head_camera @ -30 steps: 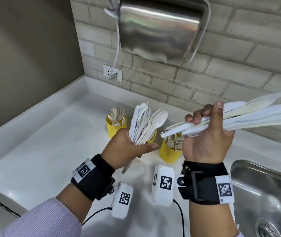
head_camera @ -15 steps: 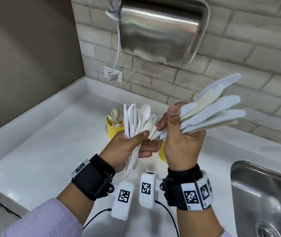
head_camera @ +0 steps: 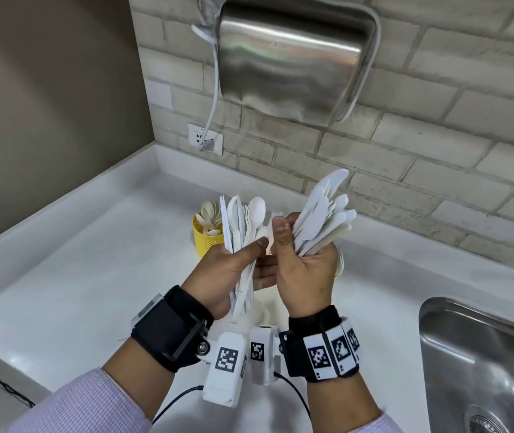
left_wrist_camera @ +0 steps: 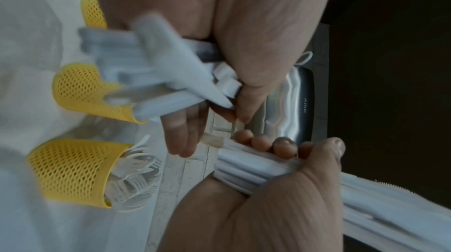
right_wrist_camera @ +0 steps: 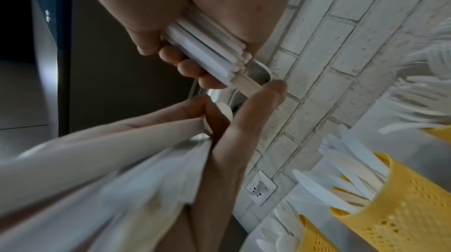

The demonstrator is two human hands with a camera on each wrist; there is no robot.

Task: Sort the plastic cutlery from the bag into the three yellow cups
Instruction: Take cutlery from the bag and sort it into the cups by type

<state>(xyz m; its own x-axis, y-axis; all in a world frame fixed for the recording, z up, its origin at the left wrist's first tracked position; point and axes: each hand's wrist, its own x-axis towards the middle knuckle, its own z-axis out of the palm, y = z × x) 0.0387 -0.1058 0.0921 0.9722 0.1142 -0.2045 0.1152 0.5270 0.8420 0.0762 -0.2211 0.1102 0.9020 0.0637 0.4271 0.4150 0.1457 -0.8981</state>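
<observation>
Sorting in progress: left hand (head_camera: 234, 270) grips mixed cutlery (head_camera: 244, 226); right hand (head_camera: 304, 270) grips knives (head_camera: 324, 214), probably all knives. Next: transfer one more knife, or deposit bundle into knife cup (right_wrist_camera: 402, 198).

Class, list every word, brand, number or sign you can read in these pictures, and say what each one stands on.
"AIKE": on the steel hand dryer, read in the left wrist view.
Small print on the wall socket: too small to read.
Square coded markers on the wrist bands: patterns only, no letters.

Cups (head_camera: 207, 242) on counter (head_camera: 93, 260), left of sink (head_camera: 483, 354).
</observation>
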